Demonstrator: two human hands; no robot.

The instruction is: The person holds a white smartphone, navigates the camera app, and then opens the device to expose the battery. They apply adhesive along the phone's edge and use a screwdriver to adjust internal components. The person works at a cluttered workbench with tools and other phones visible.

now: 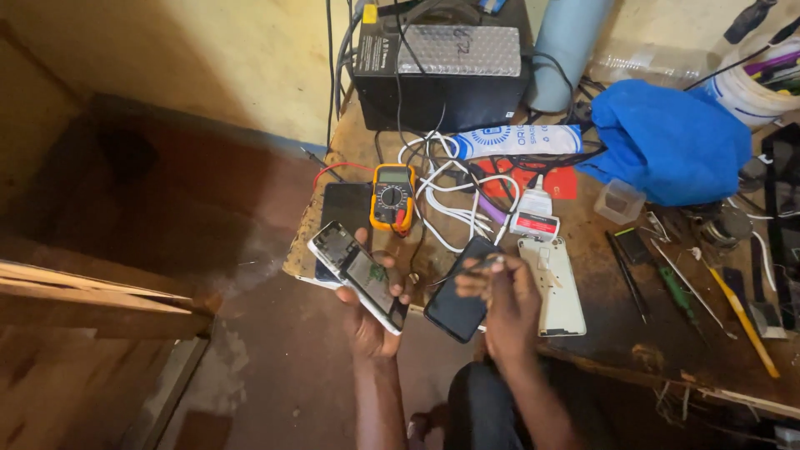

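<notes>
My left hand (367,321) grips an opened phone body (357,275) with a white frame and exposed insides, tilted over the bench's near left corner. My right hand (508,304) pinches a thin dark tool (475,267) at its fingertips, held just above a dark phone screen panel (459,292) that hangs partly off the bench edge. A white phone back cover (552,285) lies flat just right of my right hand. A yellow multimeter (393,197) rests beyond the left hand.
The wooden bench (617,333) carries tangled white cables (446,196), a black power unit (442,71), a blue cloth (667,137), a white bucket of tools (754,83), and screwdrivers (683,296) at right. Bare floor and a wooden plank (92,292) lie at left.
</notes>
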